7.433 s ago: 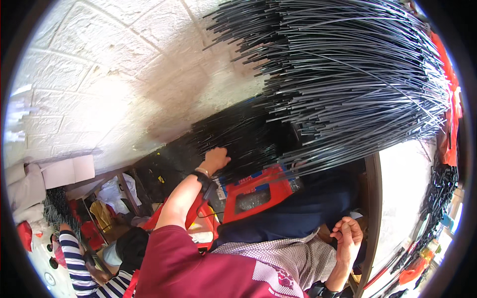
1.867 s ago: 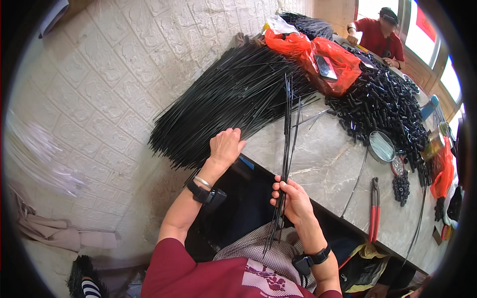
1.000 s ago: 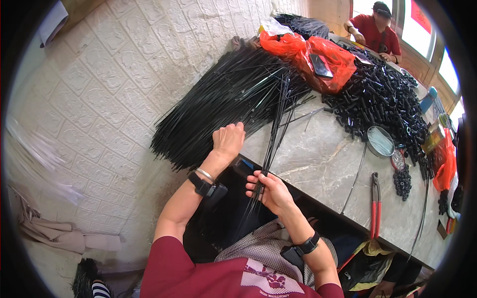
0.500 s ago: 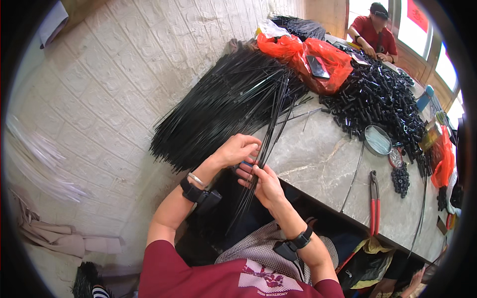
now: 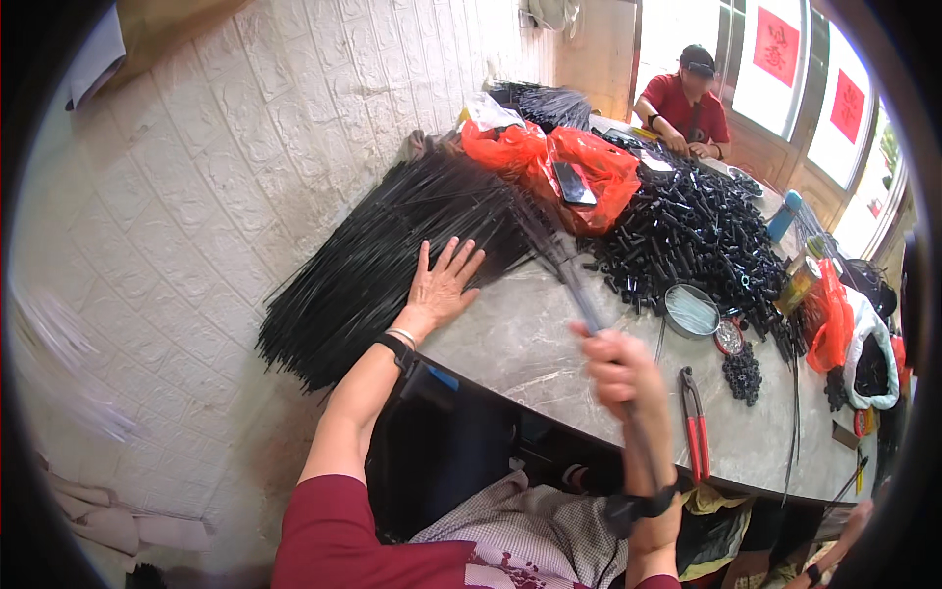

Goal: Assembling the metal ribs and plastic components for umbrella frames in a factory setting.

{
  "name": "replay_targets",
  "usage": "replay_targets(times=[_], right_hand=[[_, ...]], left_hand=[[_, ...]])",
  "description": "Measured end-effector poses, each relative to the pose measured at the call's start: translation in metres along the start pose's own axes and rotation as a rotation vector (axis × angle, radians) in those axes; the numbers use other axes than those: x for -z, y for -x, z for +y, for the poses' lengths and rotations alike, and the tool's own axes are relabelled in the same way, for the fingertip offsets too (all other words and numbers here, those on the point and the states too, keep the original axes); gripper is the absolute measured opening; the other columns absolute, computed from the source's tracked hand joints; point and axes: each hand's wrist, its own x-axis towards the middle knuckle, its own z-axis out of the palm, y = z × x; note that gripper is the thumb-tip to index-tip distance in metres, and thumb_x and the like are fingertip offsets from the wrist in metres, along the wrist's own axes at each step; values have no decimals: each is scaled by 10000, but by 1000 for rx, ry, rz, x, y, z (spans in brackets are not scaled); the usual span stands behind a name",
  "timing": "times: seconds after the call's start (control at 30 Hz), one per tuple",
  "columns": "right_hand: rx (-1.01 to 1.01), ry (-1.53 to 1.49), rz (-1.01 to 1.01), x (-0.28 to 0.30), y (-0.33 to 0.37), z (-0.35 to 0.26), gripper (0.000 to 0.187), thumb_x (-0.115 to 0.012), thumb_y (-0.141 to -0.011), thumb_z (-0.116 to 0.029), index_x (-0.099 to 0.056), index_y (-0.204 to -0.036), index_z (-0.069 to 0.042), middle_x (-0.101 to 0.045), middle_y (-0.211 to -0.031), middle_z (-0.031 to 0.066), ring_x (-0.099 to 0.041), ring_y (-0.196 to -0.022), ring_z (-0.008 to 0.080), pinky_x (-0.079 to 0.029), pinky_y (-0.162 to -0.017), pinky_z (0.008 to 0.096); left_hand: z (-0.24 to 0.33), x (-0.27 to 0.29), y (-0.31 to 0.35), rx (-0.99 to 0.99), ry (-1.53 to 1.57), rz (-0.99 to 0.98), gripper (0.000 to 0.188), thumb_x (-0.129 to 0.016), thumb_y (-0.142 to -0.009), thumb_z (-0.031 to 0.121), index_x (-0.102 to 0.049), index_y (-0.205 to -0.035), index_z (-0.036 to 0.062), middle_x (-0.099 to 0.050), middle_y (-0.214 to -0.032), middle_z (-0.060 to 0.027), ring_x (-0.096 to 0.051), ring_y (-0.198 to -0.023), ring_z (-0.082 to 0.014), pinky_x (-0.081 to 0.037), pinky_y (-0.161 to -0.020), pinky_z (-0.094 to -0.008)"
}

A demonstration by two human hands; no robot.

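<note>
Here, right grip (image 5: 622,371) clenching black rods (image 5: 574,285), left grip (image 5: 442,285) flat on rod pile (image 5: 383,255), pliers (image 5: 695,432) nearby.

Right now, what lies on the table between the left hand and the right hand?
In the head view, only bare tabletop lies between the left hand and the right hand, which grips thin black rods.

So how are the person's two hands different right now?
The left hand lies flat with fingers spread on the big pile of thin black rods; the right hand is closed in a fist around a small bunch of rods. The left looks sharp, the right blurred. Both wear a dark wristband.
</note>
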Motion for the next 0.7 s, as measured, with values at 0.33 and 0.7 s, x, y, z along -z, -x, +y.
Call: replay_targets(times=[0.33,0.7], right_hand=[[477,254,206,-42,98,-28,393,-395,-1046,-218,-416,-1384,-19,-432,-762,1,-288,-442,28,-211,-337,168],[461,482,286,-47,116,-7,369,-387,-1047,-202,-446,-1330,26,-513,-831,31,-276,-466,20,-214,-371,178]], left_hand=[[2,7,-11,20,-9,-55,716,-488,-917,528,-318,-1507,160,-215,-1595,-13,-158,-1472,-254,-57,-1159,-602],[7,46,-31,179,148,-106,241,-691,-831,364,-755,-975,183,-485,-1384,-91,-326,-1359,-290,-153,-1141,-602]])
